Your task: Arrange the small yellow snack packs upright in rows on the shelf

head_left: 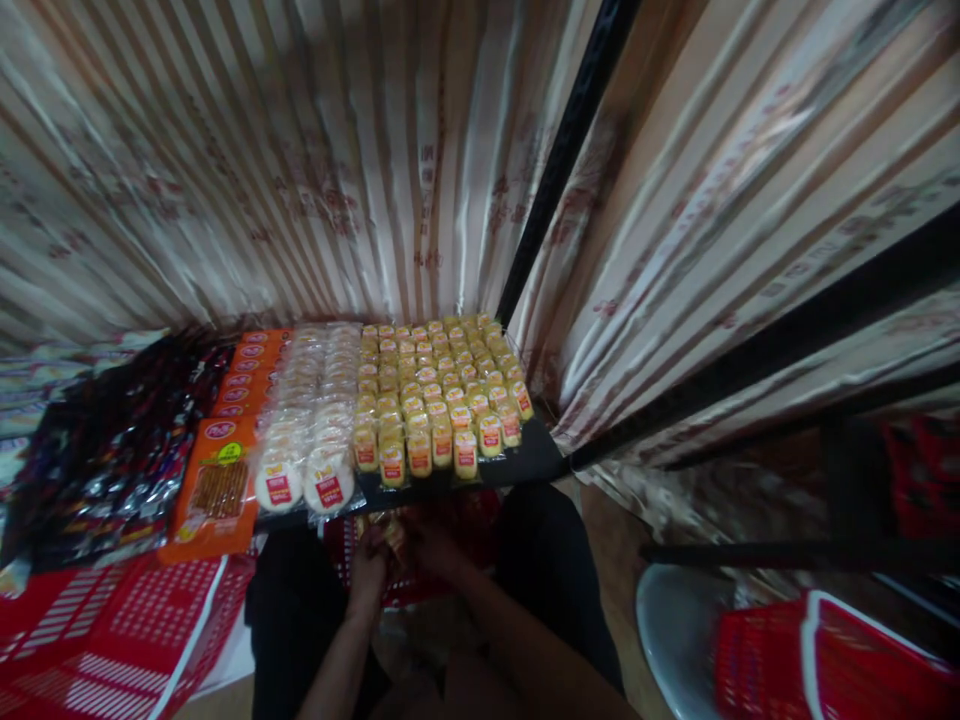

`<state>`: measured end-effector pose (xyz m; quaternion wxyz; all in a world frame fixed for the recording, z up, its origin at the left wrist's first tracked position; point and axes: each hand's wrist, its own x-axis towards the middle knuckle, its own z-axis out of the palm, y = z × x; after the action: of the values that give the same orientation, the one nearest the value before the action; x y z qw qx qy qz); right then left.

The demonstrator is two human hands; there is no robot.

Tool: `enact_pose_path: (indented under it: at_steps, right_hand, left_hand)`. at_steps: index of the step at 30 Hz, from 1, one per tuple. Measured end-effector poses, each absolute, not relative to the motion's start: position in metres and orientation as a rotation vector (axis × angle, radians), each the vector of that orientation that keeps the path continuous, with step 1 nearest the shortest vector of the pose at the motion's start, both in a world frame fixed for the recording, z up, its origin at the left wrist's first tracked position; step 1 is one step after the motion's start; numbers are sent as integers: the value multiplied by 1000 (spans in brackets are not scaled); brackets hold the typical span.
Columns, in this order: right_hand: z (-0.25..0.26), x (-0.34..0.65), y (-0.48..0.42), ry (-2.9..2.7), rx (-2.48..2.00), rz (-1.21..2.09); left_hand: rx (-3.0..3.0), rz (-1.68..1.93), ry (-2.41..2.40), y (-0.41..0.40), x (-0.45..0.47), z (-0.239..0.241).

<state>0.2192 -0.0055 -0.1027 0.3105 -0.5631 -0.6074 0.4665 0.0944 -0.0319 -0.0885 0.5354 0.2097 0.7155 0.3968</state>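
Observation:
Low between my knees, both hands are in the shade under the shelf edge, over a red basket [480, 515]. My left hand [367, 565] is closed around a small clear-wrapped snack packet [394, 535] with yellowish contents. Close beside it, my right hand [436, 548] reaches to the packet's other side; its fingers are dark and blurred. Just above, rows of yellow wrapped snack cakes [442, 400] with red-and-white labels stand on the black shelf [532, 450]. Left of them are two rows of round white wrapped crackers [330, 480].
Orange snack bags [217, 490] and dark shiny packets [112, 450] fill the shelf's left part. A red basket [135, 630] stands below left; another red basket [862, 660] is at lower right by a grey basin [675, 630]. Black frame bars [750, 345] and a pleated curtain [337, 150] enclose the shelf.

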Motion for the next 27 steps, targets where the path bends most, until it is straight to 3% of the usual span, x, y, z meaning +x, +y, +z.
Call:
enact_pose_path:
  at_steps: [3, 8, 17, 27]
  right_hand:
    - [-98, 223, -11, -1722, -1383, 1446]
    - [-70, 221, -19, -1735, -1396, 1481]
    - [-10, 207, -31, -1780, -1362, 909]
    - [16, 176, -8, -1571, -1288, 802]
  left_hand:
    - [552, 933, 1732, -38, 96, -87]
    - [860, 954, 1887, -50, 99, -75]
    - [1238, 1206, 1898, -59, 99, -8]
    - [1309, 1223, 1972, -15, 87, 32]
